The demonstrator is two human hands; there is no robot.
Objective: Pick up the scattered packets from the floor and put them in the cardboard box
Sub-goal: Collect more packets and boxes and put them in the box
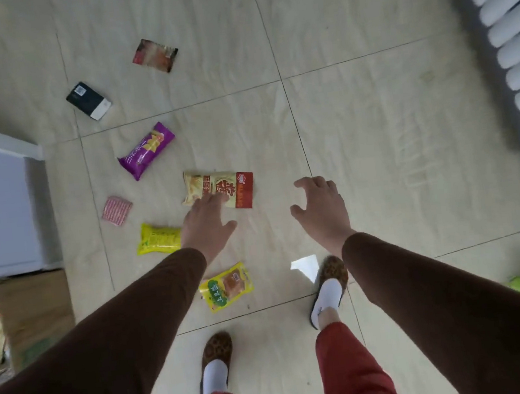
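Yellow-red packet (218, 187) lies under left hand (207, 220), fingers spread, perhaps touching; right hand (320, 207) loosely open.

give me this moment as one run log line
phase: reaching | left hand: open over yellow-red packet | right hand: open, empty | cardboard box: far left

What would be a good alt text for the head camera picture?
A person reaches both open hands, left hand and right hand, toward a yellow-red packet among scattered packets on a tiled floor. A cardboard box stands at the left edge.
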